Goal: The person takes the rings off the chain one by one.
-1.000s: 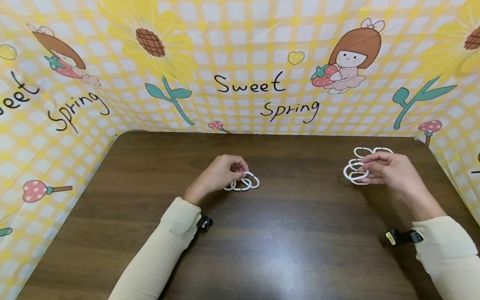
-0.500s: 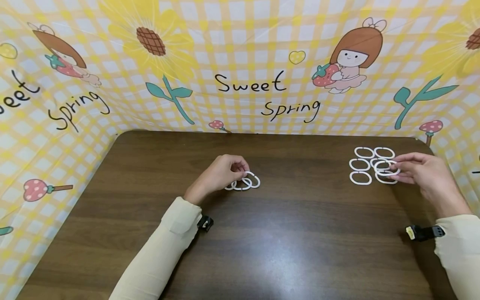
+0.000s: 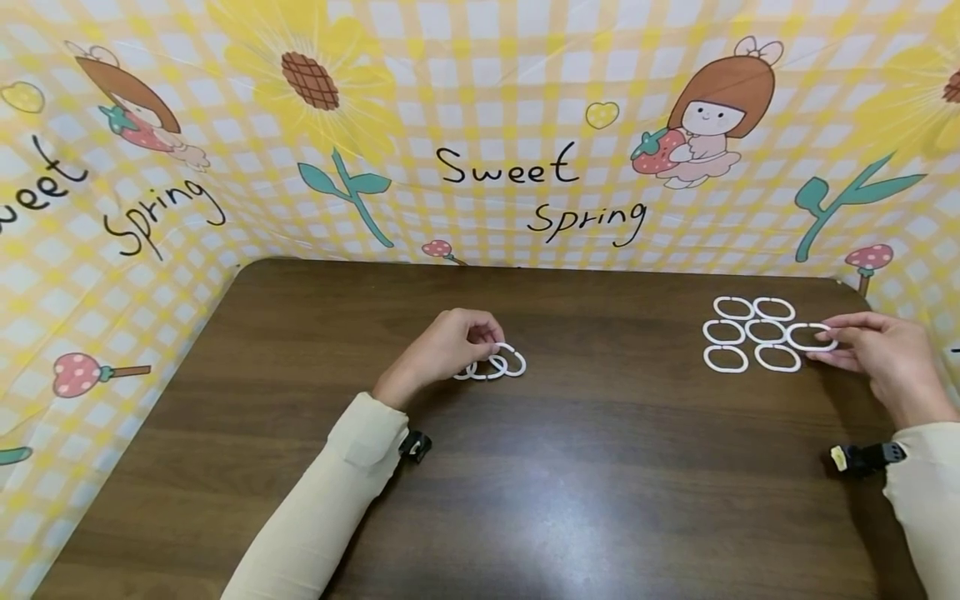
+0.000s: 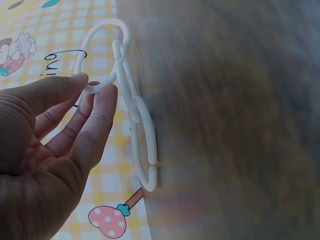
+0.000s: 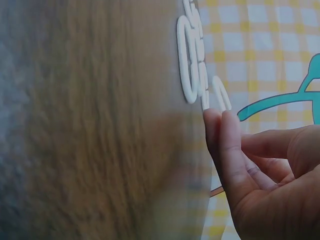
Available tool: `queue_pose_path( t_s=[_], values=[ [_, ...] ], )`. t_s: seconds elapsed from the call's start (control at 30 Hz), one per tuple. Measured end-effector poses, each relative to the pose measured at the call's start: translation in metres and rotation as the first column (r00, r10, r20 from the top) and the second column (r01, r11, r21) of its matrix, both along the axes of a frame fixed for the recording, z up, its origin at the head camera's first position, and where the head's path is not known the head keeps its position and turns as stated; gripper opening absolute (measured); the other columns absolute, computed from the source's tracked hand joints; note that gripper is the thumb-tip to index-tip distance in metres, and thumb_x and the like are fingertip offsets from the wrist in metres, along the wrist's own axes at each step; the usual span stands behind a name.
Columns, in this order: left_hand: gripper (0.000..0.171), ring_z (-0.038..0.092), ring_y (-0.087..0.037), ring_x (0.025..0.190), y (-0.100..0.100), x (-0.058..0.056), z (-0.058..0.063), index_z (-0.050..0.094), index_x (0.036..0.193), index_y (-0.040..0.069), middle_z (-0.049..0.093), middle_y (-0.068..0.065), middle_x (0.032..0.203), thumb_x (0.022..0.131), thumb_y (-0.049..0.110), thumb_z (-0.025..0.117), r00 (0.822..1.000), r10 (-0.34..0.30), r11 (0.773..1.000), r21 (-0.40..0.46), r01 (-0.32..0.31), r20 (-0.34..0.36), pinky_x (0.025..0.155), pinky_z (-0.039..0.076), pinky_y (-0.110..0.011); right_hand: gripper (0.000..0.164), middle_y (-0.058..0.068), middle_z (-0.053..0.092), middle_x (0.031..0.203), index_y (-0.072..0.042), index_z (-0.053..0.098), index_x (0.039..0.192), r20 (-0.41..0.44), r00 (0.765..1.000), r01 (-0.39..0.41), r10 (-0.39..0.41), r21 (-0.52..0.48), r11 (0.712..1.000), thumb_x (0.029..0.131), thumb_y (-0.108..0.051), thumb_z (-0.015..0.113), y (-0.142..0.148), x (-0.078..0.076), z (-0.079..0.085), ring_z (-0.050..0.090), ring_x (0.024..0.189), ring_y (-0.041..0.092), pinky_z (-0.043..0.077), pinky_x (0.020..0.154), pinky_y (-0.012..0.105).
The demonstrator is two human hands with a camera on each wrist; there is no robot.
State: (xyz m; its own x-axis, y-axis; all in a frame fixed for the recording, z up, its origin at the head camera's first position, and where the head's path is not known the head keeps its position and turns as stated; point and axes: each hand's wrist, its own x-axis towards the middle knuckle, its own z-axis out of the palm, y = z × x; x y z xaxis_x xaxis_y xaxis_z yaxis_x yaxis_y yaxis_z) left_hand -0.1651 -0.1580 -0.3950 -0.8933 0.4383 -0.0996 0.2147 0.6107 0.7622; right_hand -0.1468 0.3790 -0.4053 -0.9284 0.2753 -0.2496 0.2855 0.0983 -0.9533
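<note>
Near the middle of the table, my left hand point(image 3: 446, 348) pinches one end of a short chain of white oval plastic links. In the left wrist view, thumb and fingertips hold the upper link point(image 4: 107, 21), and linked ones point(image 4: 152, 137) hang below it toward the tabletop. At the right, my right hand point(image 3: 888, 358) pinches a single white oval link point(image 3: 810, 349) between thumb and fingers, close over the table. Its left end meets the edge of a group of loose white links point(image 3: 777, 370) laid in rows. Fingers partly hide the held link point(image 5: 216, 84) in the right wrist view.
Dark brown wooden table point(image 3: 525, 475) fills the lower view. A yellow checked cloth point(image 3: 480, 100) with printed flowers and figures stands along its back and sides. Each wrist wears a black strap device point(image 3: 862, 458).
My right hand has carried its link rightward, from over the left of the group to its right side, and lowered it. The left hand keeps its hold. The head view shifts slightly.
</note>
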Motion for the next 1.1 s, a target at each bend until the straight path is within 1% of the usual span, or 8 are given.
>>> queue_pose_path(
  t_s=[0.07, 0.17, 0.3, 0.43, 0.63, 0.73, 0.97, 1.1],
  values=[
    [0.006, 0.061, -0.015, 0.083, 0.0004, 0.0004, 0.0003, 0.075, 0.1, 0.005, 0.07, -0.004, 0.088, 0.098, 0.005, 0.07, 1.0, 0.001, 1.0, -0.002, -0.001, 0.0, 0.076, 0.05, -0.027, 0.059, -0.015, 0.068, 0.072, -0.026, 0.074, 0.072, 0.013, 1.0, 0.007, -0.007, 0.009, 1.0, 0.105, 0.007, 0.037, 0.0018, -0.0015, -0.0009, 0.071, 0.062, 0.002, 0.06, 0.061, 0.022],
    [0.006, 0.061, -0.015, 0.083, 0.0007, 0.0008, 0.0006, 0.075, 0.1, 0.005, 0.069, -0.004, 0.089, 0.098, 0.006, 0.07, 1.0, 0.003, 1.0, -0.007, -0.003, 0.0, 0.076, 0.05, -0.027, 0.058, -0.012, 0.069, 0.071, -0.023, 0.075, 0.071, 0.01, 1.0, 0.016, -0.016, -0.051, 0.999, 0.104, 0.009, 0.039, 0.004, -0.003, -0.0026, 0.072, 0.06, 0.005, 0.061, 0.06, 0.023],
    [0.006, 0.061, -0.014, 0.083, 0.0006, 0.0004, -0.0004, 0.075, 0.099, 0.005, 0.069, -0.004, 0.088, 0.098, 0.005, 0.069, 1.0, 0.0, 1.0, -0.008, 0.0, -0.003, 0.076, 0.05, -0.026, 0.057, -0.009, 0.07, 0.068, -0.021, 0.075, 0.069, 0.016, 1.0, 0.016, -0.015, -0.087, 0.996, 0.103, 0.01, 0.041, 0.0057, -0.0039, -0.0046, 0.073, 0.056, 0.01, 0.061, 0.058, 0.025],
    [0.007, 0.061, -0.014, 0.083, 0.0014, -0.0002, -0.0011, 0.075, 0.099, 0.004, 0.069, -0.004, 0.088, 0.098, 0.004, 0.069, 1.0, -0.006, 1.0, -0.003, 0.006, -0.008, 0.076, 0.05, -0.026, 0.059, -0.008, 0.07, 0.066, -0.022, 0.074, 0.067, 0.023, 1.0, 0.012, -0.01, -0.071, 0.997, 0.103, 0.01, 0.039, 0.0066, -0.0034, -0.0061, 0.072, 0.053, 0.011, 0.059, 0.055, 0.024],
    [0.007, 0.061, -0.014, 0.082, 0.0023, 0.0002, -0.0007, 0.075, 0.1, 0.005, 0.069, -0.003, 0.087, 0.097, 0.004, 0.069, 1.0, -0.006, 1.0, -0.002, 0.006, -0.01, 0.075, 0.05, -0.026, 0.057, -0.01, 0.068, 0.065, -0.025, 0.073, 0.067, 0.02, 1.0, 0.02, -0.019, -0.031, 0.999, 0.103, 0.009, 0.045, 0.007, -0.0047, -0.0091, 0.071, 0.051, 0.009, 0.059, 0.054, 0.022],
    [0.007, 0.061, -0.014, 0.082, 0.0024, 0.0001, -0.0005, 0.075, 0.099, 0.005, 0.069, -0.003, 0.087, 0.097, 0.004, 0.069, 1.0, -0.008, 1.0, -0.003, 0.008, -0.016, 0.075, 0.05, -0.026, 0.058, -0.012, 0.067, 0.065, -0.027, 0.072, 0.065, 0.025, 0.999, 0.029, -0.029, 0.007, 1.0, 0.103, 0.008, 0.045, 0.0075, -0.0053, -0.0095, 0.07, 0.051, 0.008, 0.058, 0.053, 0.022],
    [0.007, 0.061, -0.015, 0.083, 0.003, -0.0002, -0.0007, 0.075, 0.1, 0.005, 0.069, -0.003, 0.088, 0.098, 0.004, 0.069, 1.0, -0.003, 1.0, -0.005, 0.003, -0.009, 0.075, 0.05, -0.027, 0.06, -0.018, 0.063, 0.065, -0.034, 0.068, 0.063, 0.072, 0.997, 0.017, -0.029, 0.163, 0.986, 0.104, 0.004, 0.046, 0.0077, -0.0064, -0.0092, 0.069, 0.051, 0.005, 0.058, 0.054, 0.021],
    [0.007, 0.061, -0.015, 0.083, 0.0032, 0.0002, -0.0006, 0.075, 0.1, 0.005, 0.069, -0.003, 0.088, 0.098, 0.004, 0.069, 1.0, -0.003, 1.0, -0.007, 0.003, -0.01, 0.075, 0.05, -0.027, 0.059, -0.019, 0.064, 0.066, -0.035, 0.068, 0.064, 0.075, 0.997, 0.004, -0.018, 0.181, 0.983, 0.105, 0.003, 0.048, 0.0076, -0.0067, -0.0093, 0.069, 0.051, 0.005, 0.058, 0.055, 0.021]
  ],
)
